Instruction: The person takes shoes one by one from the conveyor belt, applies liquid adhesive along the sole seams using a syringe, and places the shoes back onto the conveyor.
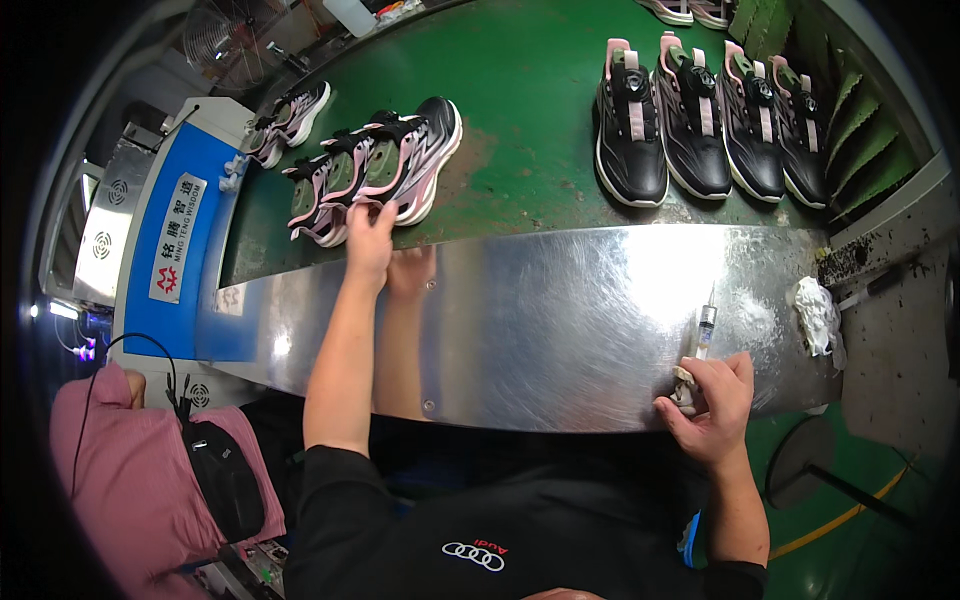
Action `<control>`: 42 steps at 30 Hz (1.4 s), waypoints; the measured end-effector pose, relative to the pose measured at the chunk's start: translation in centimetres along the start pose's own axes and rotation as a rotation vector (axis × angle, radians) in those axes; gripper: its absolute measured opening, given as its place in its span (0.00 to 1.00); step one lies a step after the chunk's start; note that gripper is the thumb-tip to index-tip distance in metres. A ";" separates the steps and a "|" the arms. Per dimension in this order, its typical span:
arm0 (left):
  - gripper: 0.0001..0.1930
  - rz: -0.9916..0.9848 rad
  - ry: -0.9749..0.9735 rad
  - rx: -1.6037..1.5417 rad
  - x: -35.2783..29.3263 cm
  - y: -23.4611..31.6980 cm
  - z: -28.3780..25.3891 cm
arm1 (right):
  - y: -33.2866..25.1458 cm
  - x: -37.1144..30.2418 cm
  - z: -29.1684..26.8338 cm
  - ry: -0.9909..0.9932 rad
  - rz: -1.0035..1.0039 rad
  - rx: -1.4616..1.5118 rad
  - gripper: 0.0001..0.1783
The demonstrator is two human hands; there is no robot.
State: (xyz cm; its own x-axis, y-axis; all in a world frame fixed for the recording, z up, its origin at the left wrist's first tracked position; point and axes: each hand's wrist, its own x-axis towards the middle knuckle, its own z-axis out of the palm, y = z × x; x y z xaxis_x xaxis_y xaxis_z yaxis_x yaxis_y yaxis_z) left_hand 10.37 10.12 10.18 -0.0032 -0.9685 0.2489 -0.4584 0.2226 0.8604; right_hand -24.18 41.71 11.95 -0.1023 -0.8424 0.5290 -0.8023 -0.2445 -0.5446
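Observation:
On the left, my left hand (370,240) reaches over the steel ledge (530,320). Its fingers are closed on the heel end of a black, pink and green sneaker (418,165), which stands in a row with similar ones. My right hand (715,400) is low at the right of the ledge, its thumb and fingers curled round a crumpled white cloth (684,392). Just beyond those fingers a clear syringe (706,325) points its needle away from me. Its near end meets the fingers; whether they also hold it is hidden.
Several black sneakers (632,130) with pink straps stand in a row on the green surface (520,90). A white crumpled rag (816,315) lies at the ledge's right end. A blue and white machine (175,230) stands left, near a person in pink (130,470).

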 end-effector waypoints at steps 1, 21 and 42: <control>0.22 -0.024 -0.048 -0.090 0.9 0.0 1.0 | -0.1 -0.1 -0.1 -0.006 0.007 -0.013 0.24; 0.45 0.393 -0.460 0.183 -16.6 7.4 -4.7 | 0.2 -0.5 -0.2 -0.031 0.027 0.043 0.25; 0.24 -0.377 -0.673 -0.544 -6.0 8.8 3.6 | -1.6 -4.3 -4.4 0.027 0.320 0.289 0.27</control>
State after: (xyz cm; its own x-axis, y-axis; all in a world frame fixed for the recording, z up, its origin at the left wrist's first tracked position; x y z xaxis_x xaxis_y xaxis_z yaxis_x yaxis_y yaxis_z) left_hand 3.15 17.50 14.61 -0.5298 -0.8101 -0.2511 -0.0564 -0.2618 0.9635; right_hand -24.99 47.87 13.39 -0.3379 -0.8857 0.3183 -0.5303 -0.1002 -0.8419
